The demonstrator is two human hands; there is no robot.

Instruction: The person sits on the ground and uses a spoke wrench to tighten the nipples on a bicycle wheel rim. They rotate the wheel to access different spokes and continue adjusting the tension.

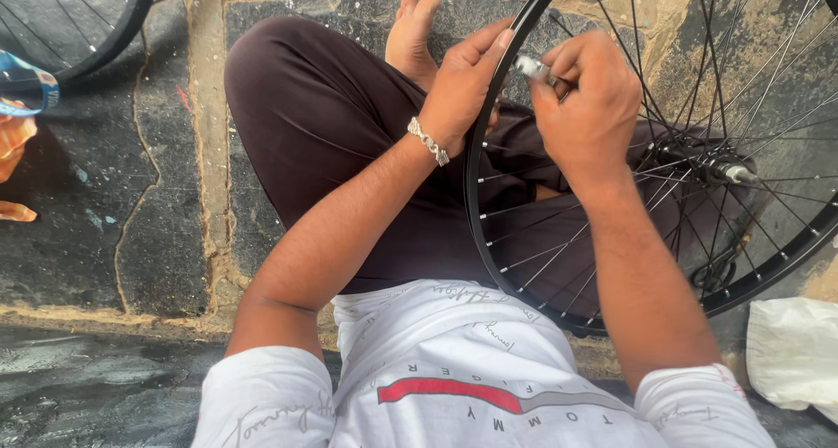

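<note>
A black bicycle wheel rim (pixel 472 205) with thin metal spokes and a hub (pixel 711 164) leans across my lap as I sit cross-legged on the stone floor. My left hand (pixel 461 86) grips the rim near its top, thumb pressed over the edge; a silver bracelet circles that wrist. My right hand (pixel 587 99) is closed around a small silver tool (pixel 532 67) held against the rim, right beside the left thumb. My bare foot (pixel 410 29) shows just beyond the hands.
Another black spoked wheel (pixel 105 42) lies at the top left. A blue and orange bag (pixel 22 99) sits at the left edge. A white plastic bag (pixel 793 352) rests at the lower right. The floor is dark stone slabs with sandy joints.
</note>
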